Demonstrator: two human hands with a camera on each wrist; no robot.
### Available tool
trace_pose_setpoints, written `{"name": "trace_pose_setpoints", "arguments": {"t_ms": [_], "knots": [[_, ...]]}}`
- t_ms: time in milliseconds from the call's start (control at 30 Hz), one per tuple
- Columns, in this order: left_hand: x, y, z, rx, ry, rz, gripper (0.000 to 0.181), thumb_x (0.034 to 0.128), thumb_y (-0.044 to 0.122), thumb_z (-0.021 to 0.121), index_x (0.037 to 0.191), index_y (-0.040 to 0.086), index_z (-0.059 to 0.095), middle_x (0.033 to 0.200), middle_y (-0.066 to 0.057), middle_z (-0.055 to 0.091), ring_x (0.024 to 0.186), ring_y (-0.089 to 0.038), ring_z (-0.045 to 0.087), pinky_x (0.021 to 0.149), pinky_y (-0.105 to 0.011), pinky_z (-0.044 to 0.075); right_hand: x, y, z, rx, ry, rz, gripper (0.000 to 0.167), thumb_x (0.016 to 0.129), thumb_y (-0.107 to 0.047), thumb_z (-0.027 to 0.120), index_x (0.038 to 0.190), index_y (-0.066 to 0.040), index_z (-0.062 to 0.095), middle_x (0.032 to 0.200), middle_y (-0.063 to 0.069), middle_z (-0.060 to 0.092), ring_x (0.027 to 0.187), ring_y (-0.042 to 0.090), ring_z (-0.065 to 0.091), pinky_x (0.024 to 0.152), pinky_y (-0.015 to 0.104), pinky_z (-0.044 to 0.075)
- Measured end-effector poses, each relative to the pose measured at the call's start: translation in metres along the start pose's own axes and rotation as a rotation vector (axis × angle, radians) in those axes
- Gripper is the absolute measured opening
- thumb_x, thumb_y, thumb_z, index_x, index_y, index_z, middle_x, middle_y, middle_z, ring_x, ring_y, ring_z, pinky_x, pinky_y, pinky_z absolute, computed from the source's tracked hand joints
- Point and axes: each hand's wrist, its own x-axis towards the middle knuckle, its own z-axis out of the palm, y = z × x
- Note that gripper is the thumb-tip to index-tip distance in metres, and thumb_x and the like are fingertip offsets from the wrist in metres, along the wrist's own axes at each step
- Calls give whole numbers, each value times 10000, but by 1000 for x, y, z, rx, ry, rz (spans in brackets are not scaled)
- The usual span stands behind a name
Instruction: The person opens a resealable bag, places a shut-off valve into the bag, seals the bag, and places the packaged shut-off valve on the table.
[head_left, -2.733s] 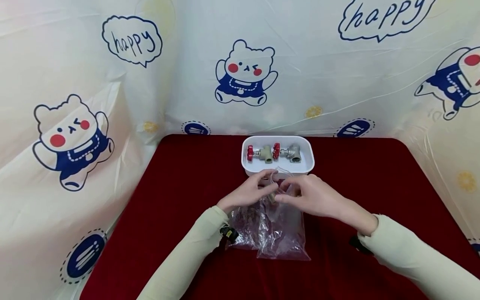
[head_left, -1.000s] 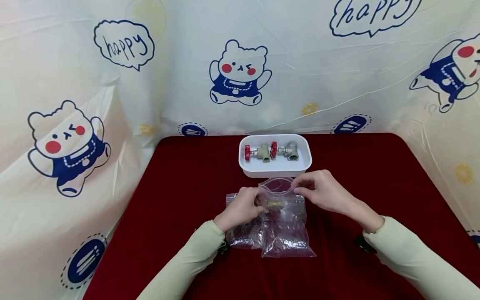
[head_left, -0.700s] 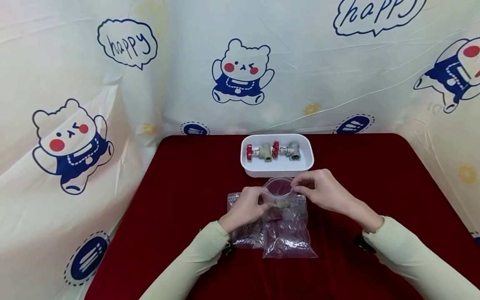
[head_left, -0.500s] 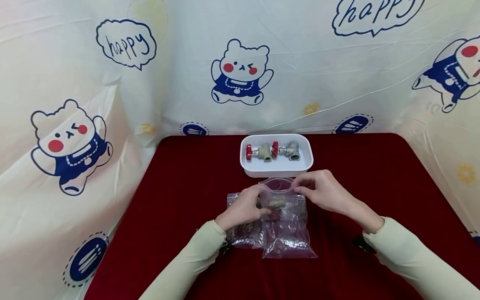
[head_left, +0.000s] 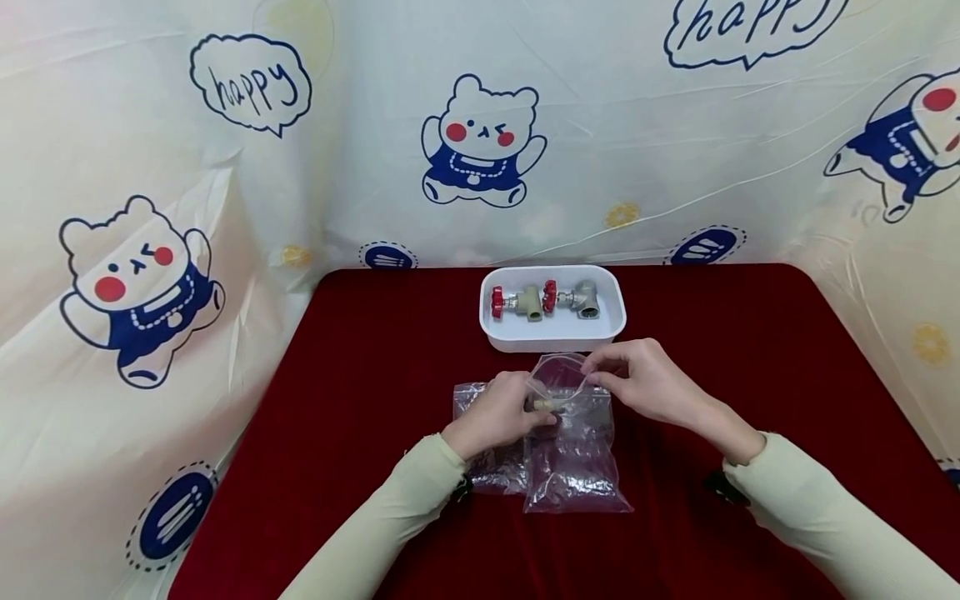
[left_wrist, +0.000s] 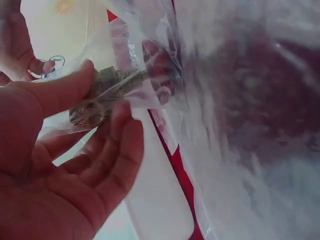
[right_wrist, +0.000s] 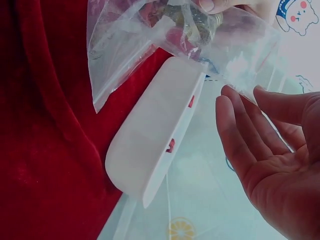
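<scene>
In the head view a clear zip bag (head_left: 576,475) has its mouth spread open towards the tray. My left hand (head_left: 498,417) grips the bag's left side and, through the plastic, a valve (left_wrist: 107,82) with a brass-coloured body and a red handle, seen in the left wrist view. My right hand (head_left: 648,382) pinches the right edge of the bag's mouth between thumb and fingertips. Beneath my left hand lies another clear bag (head_left: 498,471), partly covered; its contents are unclear.
Behind the bags stands a white tray (head_left: 555,343) holding a valve with an olive body (head_left: 531,303) and a grey metal valve (head_left: 585,300), both with red handles. Red cloth (head_left: 375,358) covers the table, and a printed curtain (head_left: 600,100) hangs around it.
Both hands were close together over the bag's mouth; my right hand has since moved right, spreading it. My left hand has lately shifted slightly right and now grips the valve through the plastic.
</scene>
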Motion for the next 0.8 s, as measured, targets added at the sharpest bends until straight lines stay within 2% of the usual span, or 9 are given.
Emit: {"name": "trace_pose_setpoints", "arguments": {"t_ms": [100, 267, 433, 533, 600, 667, 800], "knots": [[0, 0, 0, -13, 35, 9, 125, 862, 206, 902, 874, 158, 788, 841, 73, 676, 747, -53, 598, 678, -237, 508, 0, 1, 1, 10, 5, -1, 122, 939, 41, 763, 984, -64, 804, 969, -5, 771, 886, 144, 716, 733, 348, 597], [-1, -2, 4, -141, 82, -32, 179, 836, 182, 923, 966, 117, 819, 904, 39, 741, 702, -26, 623, 628, -220, 525, 1, 3, 2, 19, 7, -5, 126, 941, 47, 757, 983, -62, 803, 964, -22, 766, 893, 145, 721, 750, 359, 601], [-2, -2, 10, -193, 163, -92, 194, 851, 212, 917, 986, 114, 817, 905, 32, 764, 652, -22, 616, 582, -233, 513, 1, 4, 2, 22, 11, -12, 142, 938, 54, 757, 978, -72, 806, 968, -15, 766, 899, 146, 724, 765, 368, 605], [-3, 1, 13, -234, 190, -158, 196, 854, 206, 913, 989, 121, 799, 894, 20, 769, 672, -43, 647, 602, -261, 530, 2, 3, 3, 24, 6, -11, 166, 935, 60, 756, 973, -92, 808, 968, -13, 768, 890, 146, 720, 762, 377, 606], [-2, 4, 14, -251, 187, -194, 220, 838, 176, 922, 993, 117, 777, 894, -4, 767, 714, -67, 673, 637, -275, 545, 2, 4, 3, 19, 2, -9, 170, 935, 58, 757, 975, -98, 809, 968, -13, 769, 884, 140, 718, 761, 380, 606], [0, 7, 14, -272, 150, -216, 265, 824, 123, 925, 1021, 96, 750, 892, -31, 760, 737, -95, 692, 651, -278, 558, 2, 4, 3, 11, 2, -5, 163, 935, 54, 759, 974, -96, 808, 962, -15, 770, 869, 137, 711, 750, 375, 603], [4, 10, 12, -253, 64, -195, 349, 799, 20, 918, 1088, 34, 722, 936, -90, 750, 748, -124, 710, 638, -256, 570, 2, 3, 1, -1, 13, 3, 145, 931, 46, 769, 963, -90, 809, 953, -20, 772, 839, 139, 692, 717, 352, 589]]}}
